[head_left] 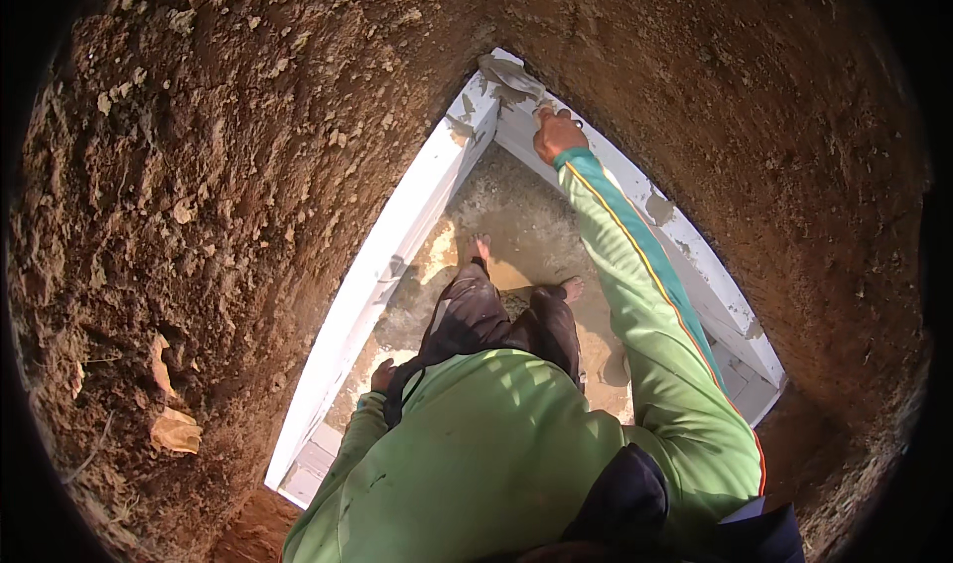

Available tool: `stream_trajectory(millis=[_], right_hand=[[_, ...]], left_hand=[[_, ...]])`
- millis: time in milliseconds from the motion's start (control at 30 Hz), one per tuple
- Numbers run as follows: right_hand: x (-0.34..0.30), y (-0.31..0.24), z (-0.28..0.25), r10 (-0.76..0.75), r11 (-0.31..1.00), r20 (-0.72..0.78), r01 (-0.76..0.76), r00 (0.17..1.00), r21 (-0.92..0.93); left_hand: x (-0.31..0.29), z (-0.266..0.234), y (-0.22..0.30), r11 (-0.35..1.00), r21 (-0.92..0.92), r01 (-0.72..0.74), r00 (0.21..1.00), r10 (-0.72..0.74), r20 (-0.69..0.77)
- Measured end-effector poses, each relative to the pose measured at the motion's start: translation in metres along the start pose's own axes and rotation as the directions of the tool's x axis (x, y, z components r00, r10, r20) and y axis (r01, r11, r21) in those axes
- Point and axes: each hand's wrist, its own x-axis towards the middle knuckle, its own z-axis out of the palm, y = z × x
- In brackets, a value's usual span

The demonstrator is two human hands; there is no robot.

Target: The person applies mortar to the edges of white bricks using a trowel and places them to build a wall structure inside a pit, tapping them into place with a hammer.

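Note:
My right hand (558,136) reaches out to the far corner of a low wall of white blocks. Its fingers are closed round the handle of what looks like a trowel (512,78), whose grey blade lies flat on the top of the corner. Grey mortar is smeared about that corner, so the blade's outline is hard to separate from it. My left hand (382,375) hangs low at my left side, near the inner face of the left white block wall (347,315). Only part of it shows beside my sleeve, and its fingers are not clear.
Steep brown earth (218,166) rises close outside both walls. The right white block wall (685,240) carries mortar patches along its top. My bare feet stand inside the corner on a wet, grey-brown floor (516,201). A dry leaf (176,431) lies on the earth at the left.

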Motion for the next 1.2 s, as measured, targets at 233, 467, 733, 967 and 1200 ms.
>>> stream_trajectory(millis=[233, 467, 733, 967, 1200], right_hand=[[-0.038, 0.058, 0.014, -0.042, 0.996, 0.001, 0.042, 0.999, -0.073], [-0.104, 0.132, 0.06, 0.057, 0.995, -0.103, -0.065, 0.993, -0.076], [-0.189, 0.202, 0.092, 0.291, 0.956, -0.099, -0.292, 0.952, -0.003], [-0.165, 0.089, 0.1, 0.274, 0.866, -0.378, -0.056, 0.884, 0.498], [-0.074, -0.082, 0.058, 0.318, 0.687, -0.064, -0.183, 0.946, 0.703]], left_hand=[[0.01, 0.008, -0.022, 0.983, -0.168, -0.07, 0.975, 0.103, 0.199], [0.034, -0.058, 0.099, 0.988, 0.076, -0.132, 0.979, 0.118, 0.166], [0.06, -0.087, 0.125, 0.968, -0.094, 0.231, 0.925, -0.189, 0.331], [0.12, -0.074, 0.021, 0.986, -0.114, 0.122, 0.954, -0.085, 0.289], [0.082, -0.097, 0.139, 0.915, -0.34, 0.217, 0.965, -0.15, 0.213]])
